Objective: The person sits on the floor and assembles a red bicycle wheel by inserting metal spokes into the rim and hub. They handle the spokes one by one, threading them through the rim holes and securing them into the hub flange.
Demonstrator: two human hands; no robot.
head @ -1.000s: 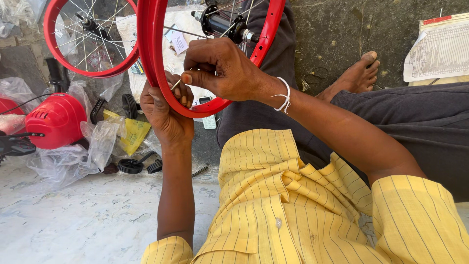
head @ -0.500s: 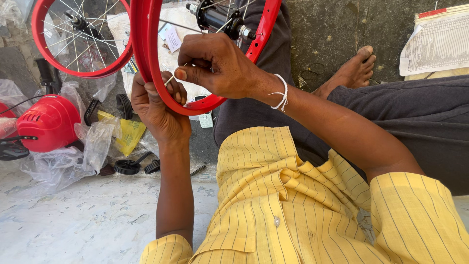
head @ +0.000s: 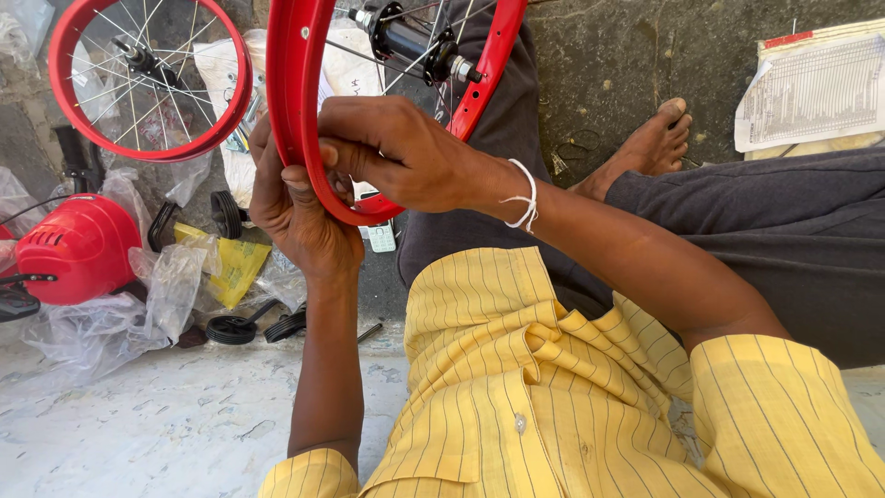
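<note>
Red wheel rim [head: 297,111], standing on edge over the person's lap, its lower arc passing between both hands. Left hand [head: 297,217] is cupping the rim from below and outside, thumb pressing its edge. Right hand [head: 396,152] is closing over the rim from the inner side, fingers pinching at the thumb. Black hub [head: 415,41] and spokes are lying above the right hand. A second red wheel [head: 147,78] is resting well apart, to the left.

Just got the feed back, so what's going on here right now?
A seated person in a yellow striped shirt works on a red spoked wheel rim. The left hand cups the rim from below, while the right hand pinches its inner edge. A second red wheel lies at upper left, beside a red chain guard and plastic bags.
</note>
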